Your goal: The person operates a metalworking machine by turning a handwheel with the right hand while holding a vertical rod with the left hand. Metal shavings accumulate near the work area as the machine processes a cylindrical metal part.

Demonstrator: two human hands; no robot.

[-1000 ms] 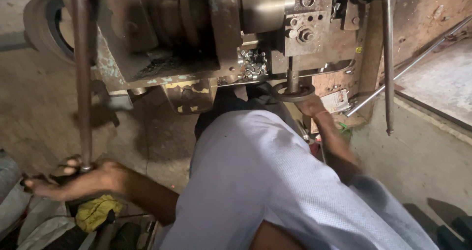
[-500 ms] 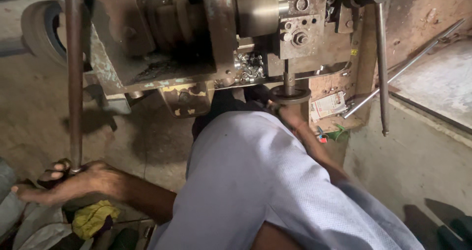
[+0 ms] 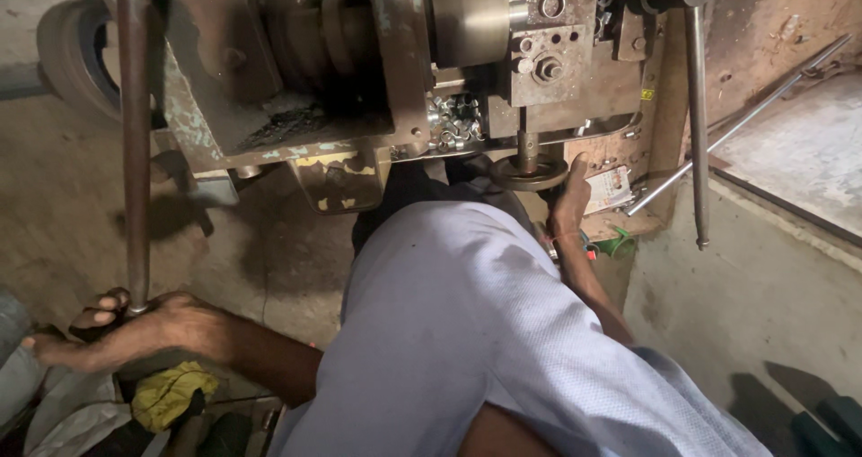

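At eight o'clock, the left hand point(image 3: 135, 331) clenches the base of a long rod point(image 3: 135, 134). Right hand point(image 3: 570, 201) touches the handwheel point(image 3: 528, 171), grip unclear; a pale label point(image 3: 611, 188) sits at its three o'clock.

A dusty concrete floor point(image 3: 81, 197) lies under dim, warm light. A tyre point(image 3: 67, 53) stands at the upper left. On the right a pale concrete ledge point(image 3: 763, 277) steps up to a grey slab point(image 3: 808, 152), with a rust-stained wall point(image 3: 772, 26) behind. A yellow rag point(image 3: 171, 394) and pale sacking point(image 3: 63, 421) lie at the lower left.
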